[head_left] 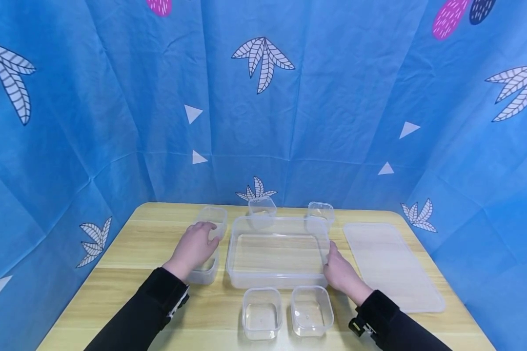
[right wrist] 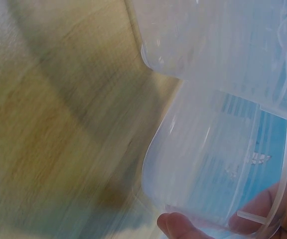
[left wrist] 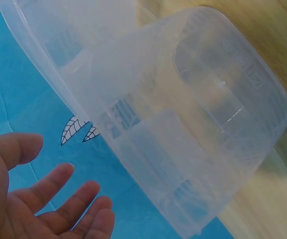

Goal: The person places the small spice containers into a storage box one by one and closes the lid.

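Note:
My left hand (head_left: 196, 248) hovers over two small clear plastic containers on the left, its fingers loosely bent. In the left wrist view, background shows between its fingertips and the nearer small container (left wrist: 233, 74); the farther small container (head_left: 217, 216) stands behind the hand in the head view. A large clear rectangular box (head_left: 276, 280) stands upright and lidless in the middle. My right hand (head_left: 342, 273) holds the box at its front right corner. The thumb lies low near the corner, while other fingers show through the translucent wall (right wrist: 198, 154) near the rim.
Two small clear containers, the left one (head_left: 262, 314) and the right one (head_left: 312, 312), sit in front of the box. Behind it stand another two, one left (head_left: 262, 205) and one right (head_left: 321, 209). A flat translucent lid (head_left: 393, 268) lies on the wooden table (head_left: 149, 229) at right.

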A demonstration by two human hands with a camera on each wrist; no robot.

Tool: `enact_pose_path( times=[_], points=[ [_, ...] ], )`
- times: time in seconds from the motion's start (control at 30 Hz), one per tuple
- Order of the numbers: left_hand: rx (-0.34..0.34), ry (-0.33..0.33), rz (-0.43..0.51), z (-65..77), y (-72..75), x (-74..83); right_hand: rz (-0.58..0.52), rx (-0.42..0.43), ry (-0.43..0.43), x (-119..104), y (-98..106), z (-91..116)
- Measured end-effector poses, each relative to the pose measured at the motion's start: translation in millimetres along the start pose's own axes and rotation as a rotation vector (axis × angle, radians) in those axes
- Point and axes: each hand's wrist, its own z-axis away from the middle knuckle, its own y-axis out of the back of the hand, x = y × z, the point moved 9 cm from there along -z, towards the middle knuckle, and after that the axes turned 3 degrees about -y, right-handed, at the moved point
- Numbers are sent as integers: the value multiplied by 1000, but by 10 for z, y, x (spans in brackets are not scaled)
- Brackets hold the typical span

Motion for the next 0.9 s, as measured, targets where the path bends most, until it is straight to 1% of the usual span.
enact_pose_path(
  times=[0.17,0.3,0.57,0.9],
  points=[
    [-10,-1,-16,34,-9,-2,0,9,8,-8,5,5],
    [-2,-15,-28,68,-20,-12,0,2,6,-12,4,8],
    [6,-17,-14,148,-60,-31,-13,5,-6,-15,35,17],
    [8,-19,-21,222,-115,-69,-12,-14,-8,-19,18,20]
  ],
)
